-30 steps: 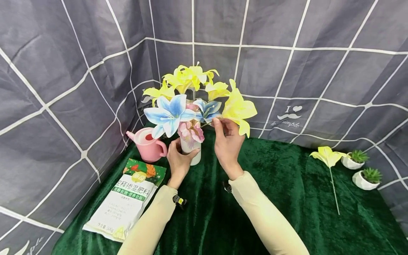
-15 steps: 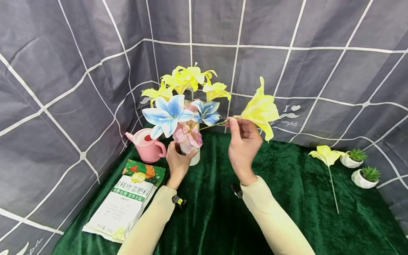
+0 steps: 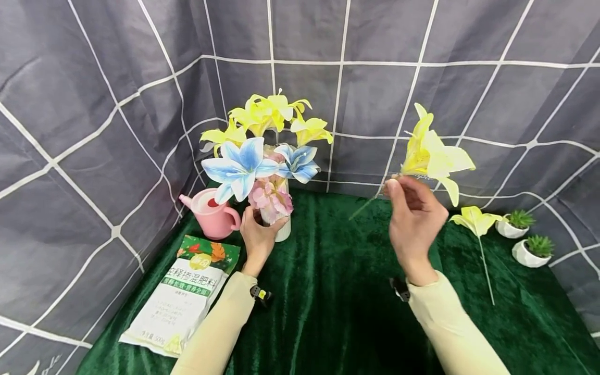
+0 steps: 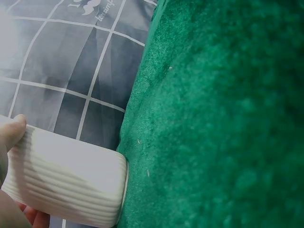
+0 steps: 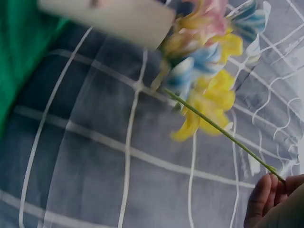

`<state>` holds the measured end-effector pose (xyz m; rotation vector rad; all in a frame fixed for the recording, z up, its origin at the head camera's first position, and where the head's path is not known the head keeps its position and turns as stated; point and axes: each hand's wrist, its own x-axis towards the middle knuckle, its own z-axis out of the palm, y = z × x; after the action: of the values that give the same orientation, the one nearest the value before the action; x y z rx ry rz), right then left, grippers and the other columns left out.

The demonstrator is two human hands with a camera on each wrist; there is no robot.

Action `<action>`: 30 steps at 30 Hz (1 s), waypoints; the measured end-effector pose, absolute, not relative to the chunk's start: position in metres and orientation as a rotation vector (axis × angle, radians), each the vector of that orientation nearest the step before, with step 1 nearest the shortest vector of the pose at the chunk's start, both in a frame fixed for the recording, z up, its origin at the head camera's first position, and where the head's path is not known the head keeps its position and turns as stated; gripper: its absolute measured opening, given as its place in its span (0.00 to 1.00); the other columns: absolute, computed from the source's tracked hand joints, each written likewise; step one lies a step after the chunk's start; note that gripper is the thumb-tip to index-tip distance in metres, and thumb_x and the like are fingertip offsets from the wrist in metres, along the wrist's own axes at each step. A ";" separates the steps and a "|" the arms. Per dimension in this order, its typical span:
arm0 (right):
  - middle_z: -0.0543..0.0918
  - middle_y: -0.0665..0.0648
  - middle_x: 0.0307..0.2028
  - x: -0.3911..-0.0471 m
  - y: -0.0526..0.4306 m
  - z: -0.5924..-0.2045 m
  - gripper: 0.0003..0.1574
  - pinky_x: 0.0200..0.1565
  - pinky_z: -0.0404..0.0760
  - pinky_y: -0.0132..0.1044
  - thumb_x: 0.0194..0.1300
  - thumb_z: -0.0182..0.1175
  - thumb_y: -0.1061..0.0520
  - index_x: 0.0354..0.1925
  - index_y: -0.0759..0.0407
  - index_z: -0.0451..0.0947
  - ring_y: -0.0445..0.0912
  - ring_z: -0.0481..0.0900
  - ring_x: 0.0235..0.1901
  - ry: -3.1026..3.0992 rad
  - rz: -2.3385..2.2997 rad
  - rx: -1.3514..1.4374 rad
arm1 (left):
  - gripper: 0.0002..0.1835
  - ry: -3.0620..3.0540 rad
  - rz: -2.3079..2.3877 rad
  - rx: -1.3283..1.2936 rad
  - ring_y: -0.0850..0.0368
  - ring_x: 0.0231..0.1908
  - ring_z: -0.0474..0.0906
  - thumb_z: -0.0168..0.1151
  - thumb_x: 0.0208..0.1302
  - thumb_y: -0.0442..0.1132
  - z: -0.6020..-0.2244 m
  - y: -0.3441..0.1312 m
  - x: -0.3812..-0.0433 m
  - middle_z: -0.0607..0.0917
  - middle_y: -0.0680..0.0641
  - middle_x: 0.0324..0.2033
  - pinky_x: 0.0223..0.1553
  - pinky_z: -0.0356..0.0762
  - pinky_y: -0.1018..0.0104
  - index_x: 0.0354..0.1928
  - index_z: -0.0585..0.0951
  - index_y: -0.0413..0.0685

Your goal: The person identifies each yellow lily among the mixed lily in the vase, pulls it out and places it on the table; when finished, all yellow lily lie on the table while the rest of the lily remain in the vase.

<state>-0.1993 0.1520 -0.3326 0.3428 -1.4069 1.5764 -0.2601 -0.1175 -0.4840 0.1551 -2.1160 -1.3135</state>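
We record: left hand (image 3: 259, 239), fingers curled round the white vase (image 4: 71, 175); right hand (image 3: 414, 224), fingers pinching a yellow flower (image 3: 433, 154) by its stem (image 5: 223, 132), apart from the vase.

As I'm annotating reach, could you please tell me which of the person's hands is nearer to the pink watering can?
Left: the left hand grips the white vase, close beside the pink watering can; the right hand holds a yellow lily, well past the vase.

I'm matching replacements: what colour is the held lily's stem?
The lily stem is green, clearest in the right wrist view.
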 end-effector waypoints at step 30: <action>0.90 0.54 0.26 -0.214 0.348 -0.444 0.13 0.39 0.74 0.37 0.66 0.65 0.49 0.38 0.56 0.90 0.37 0.79 0.29 -2.673 0.782 -0.354 | 0.34 -2.117 -1.310 0.164 0.42 0.43 0.79 0.86 0.40 0.51 -0.484 -0.118 -0.261 0.81 0.38 0.40 0.45 0.76 0.54 0.44 0.77 0.42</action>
<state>-0.2140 0.3483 -0.4445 -0.3537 -2.6730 0.7824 -0.2612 -0.1178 -0.4838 0.1644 -2.1174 -1.3098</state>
